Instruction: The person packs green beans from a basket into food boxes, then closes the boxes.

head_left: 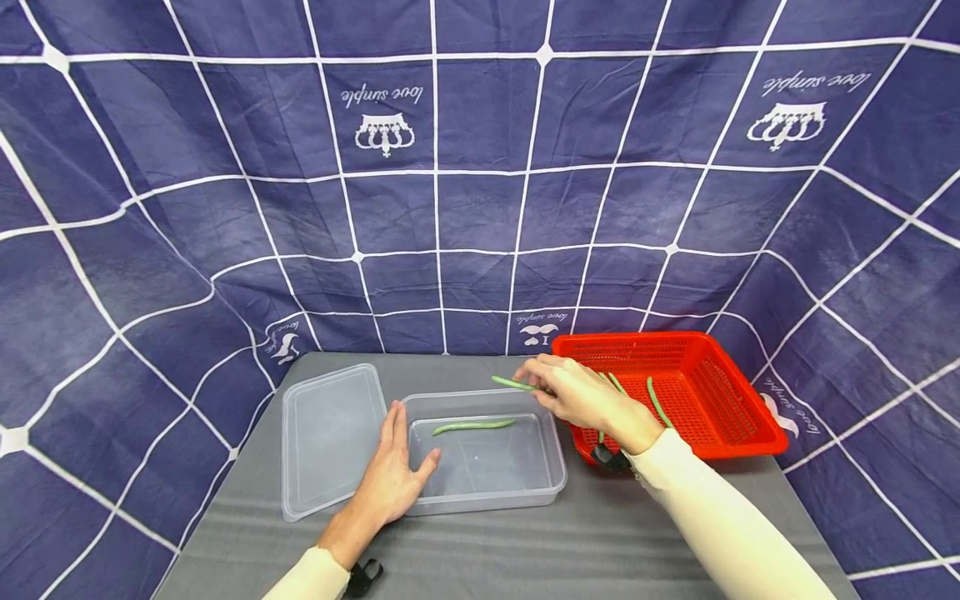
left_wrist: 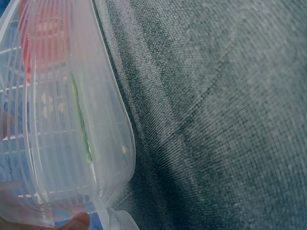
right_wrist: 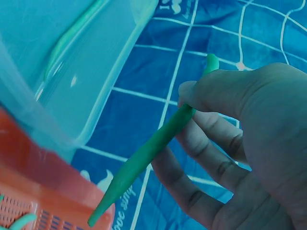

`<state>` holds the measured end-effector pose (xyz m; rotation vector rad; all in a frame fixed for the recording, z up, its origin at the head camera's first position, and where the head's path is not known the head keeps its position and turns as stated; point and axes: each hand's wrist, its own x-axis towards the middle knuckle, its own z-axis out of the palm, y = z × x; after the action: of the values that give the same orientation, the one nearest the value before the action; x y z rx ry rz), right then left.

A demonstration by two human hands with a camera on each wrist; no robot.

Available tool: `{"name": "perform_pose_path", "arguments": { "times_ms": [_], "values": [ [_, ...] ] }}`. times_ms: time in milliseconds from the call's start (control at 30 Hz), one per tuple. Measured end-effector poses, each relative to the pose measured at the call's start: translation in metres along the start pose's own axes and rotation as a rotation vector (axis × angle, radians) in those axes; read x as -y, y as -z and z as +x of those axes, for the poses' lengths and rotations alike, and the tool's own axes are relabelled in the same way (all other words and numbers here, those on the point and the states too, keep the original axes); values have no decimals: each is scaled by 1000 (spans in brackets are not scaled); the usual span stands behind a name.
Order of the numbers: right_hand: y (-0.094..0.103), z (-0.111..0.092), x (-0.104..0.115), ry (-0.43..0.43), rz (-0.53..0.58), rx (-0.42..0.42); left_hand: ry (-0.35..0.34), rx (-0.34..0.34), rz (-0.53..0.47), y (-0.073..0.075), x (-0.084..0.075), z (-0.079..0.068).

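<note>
My right hand point(head_left: 573, 392) pinches a green bean point(right_wrist: 144, 158) between thumb and fingertips, above the back right corner of a clear plastic container point(head_left: 487, 502). One end of that bean sticks out past the thumb in the right wrist view. Inside the container lies another green bean point(head_left: 474, 425). At the container's left end, my left hand point(head_left: 393, 475) rests with straight fingers along the rim and its thumb spread over the inside. The left wrist view catches only fingertips of the left hand, beside the container wall.
A red perforated basket point(head_left: 720, 408) stands at the right with several green beans in it, partly hidden by my right forearm. The container's flat lid point(head_left: 330, 442) lies to the left on the grey cloth. Behind hangs a blue curtain point(head_left: 480, 208) with white lines.
</note>
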<state>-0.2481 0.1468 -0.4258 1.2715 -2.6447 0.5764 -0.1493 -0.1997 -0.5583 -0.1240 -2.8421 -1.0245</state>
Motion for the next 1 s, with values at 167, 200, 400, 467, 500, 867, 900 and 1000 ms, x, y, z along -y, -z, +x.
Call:
{"name": "perform_pose_path", "arguments": {
  "times_ms": [167, 200, 400, 467, 500, 867, 900, 1000],
  "values": [
    [-10, 9, 7, 22, 3, 16, -4, 1, 9, -1, 1, 0],
    [-12, 11, 8, 22, 3, 23, -4, 0, 11, -1, 1, 0],
    [-22, 20, 16, 14, 10, 73, 4, 3, 10, -2, 0, -1],
    [-25, 23, 18, 14, 9, 84, 6, 5, 10, -1, 0, -1],
    [-27, 25, 19, 13, 9, 88, 8, 8, 11, -1, 0, -1],
    [-46, 41, 28, 22, -1, 162, 21, 22, 13, 1, -3, 0],
    [-48, 43, 29, 24, -1, 168, 21, 22, 11, 1, -3, 0],
    [-55, 47, 30, 28, 0, 182, 23, 25, 6, 1, -3, 0]
  ]
}}
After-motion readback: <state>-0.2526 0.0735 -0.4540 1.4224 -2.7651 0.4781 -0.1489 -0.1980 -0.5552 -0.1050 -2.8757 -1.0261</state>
